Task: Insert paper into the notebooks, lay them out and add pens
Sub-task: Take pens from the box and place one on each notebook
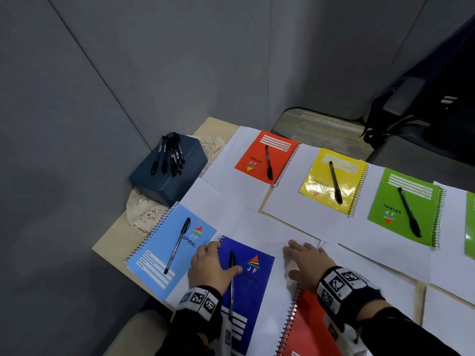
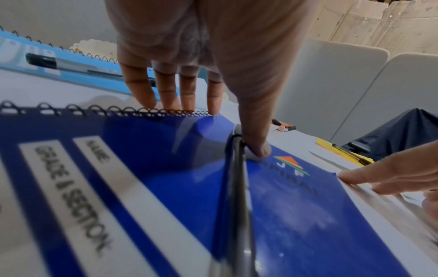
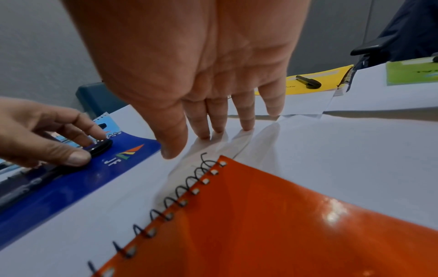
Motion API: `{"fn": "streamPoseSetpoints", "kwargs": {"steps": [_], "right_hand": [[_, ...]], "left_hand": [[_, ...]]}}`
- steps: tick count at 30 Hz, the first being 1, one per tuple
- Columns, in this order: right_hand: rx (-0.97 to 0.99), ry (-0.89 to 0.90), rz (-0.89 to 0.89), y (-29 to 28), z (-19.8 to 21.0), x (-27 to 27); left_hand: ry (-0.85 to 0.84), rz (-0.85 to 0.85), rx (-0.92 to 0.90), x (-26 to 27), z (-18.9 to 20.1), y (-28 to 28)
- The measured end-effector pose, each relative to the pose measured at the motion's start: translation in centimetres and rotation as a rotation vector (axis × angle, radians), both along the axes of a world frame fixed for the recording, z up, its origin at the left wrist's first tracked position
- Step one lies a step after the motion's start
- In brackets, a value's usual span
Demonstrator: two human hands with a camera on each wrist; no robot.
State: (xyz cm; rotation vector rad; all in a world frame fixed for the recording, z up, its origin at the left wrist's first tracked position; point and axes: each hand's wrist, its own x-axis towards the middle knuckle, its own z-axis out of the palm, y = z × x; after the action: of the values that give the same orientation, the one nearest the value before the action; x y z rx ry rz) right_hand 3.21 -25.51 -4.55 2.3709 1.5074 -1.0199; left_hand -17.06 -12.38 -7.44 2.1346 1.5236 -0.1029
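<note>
Dark-blue notebook (image 1: 246, 283): lies closed at the near edge of the worktop (image 1: 113, 242), on white paper, just beside the light-blue notebook (image 1: 169, 250).
Pen on it (image 1: 231, 276): lies lengthwise on the cover, the left thumb against its cap end.
Left hand (image 1: 208, 265): fingers straight, tips down on the paper just beyond the spiral; the grip is loose, not wrapped round the pen.
Right hand (image 1: 305, 263): flat and released, fingers pressing the white sheet (image 1: 280, 235) beside the orange notebook (image 1: 308, 327); it grasps nothing.
Risk, pen: it is round and the cover glossy, so a nudge from the thumb could roll it off towards the sheet.
Risk, paper: the sheet already ripples under the right fingers in the right wrist view; a sideways push could crease it or drag the overlapping sheets askew.
Risk, orange notebook: it has no pen that I can see, and its spiral lies on the sheet and may snag it.
Around: red (image 1: 267, 158), yellow (image 1: 334, 181) and green notebooks (image 1: 406, 206) across the far row, each with a pen; spare pens (image 1: 169, 155) on a dark box (image 1: 167, 173) over a lace doily (image 1: 144, 211); a dark bag (image 1: 421, 104) at far right.
In the way: the light-blue notebook crowds the left hand; reaching the spare pens means crossing it.
</note>
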Motion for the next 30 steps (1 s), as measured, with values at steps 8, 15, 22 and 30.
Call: {"fn": "streamPoseSetpoints", "kwargs": {"steps": [8,15,22,30], "right_hand": [[0.112,-0.022,-0.099,2.3,0.2,0.1],[0.152,-0.033,-0.164,4.4,0.4,0.1],[0.132,-0.017,-0.231,5.8,-0.2,0.4],[0.117,-0.022,-0.302,7.0,-0.7,1.0]], "left_hand": [[-0.325,0.182,0.157,0.0,4.2,6.5],[-0.451,0.277,0.339,-0.7,6.8,15.5],[-0.495,0.378,0.368,-1.0,7.0,21.3],[-0.438,0.343,0.340,0.1,5.8,25.7]]}}
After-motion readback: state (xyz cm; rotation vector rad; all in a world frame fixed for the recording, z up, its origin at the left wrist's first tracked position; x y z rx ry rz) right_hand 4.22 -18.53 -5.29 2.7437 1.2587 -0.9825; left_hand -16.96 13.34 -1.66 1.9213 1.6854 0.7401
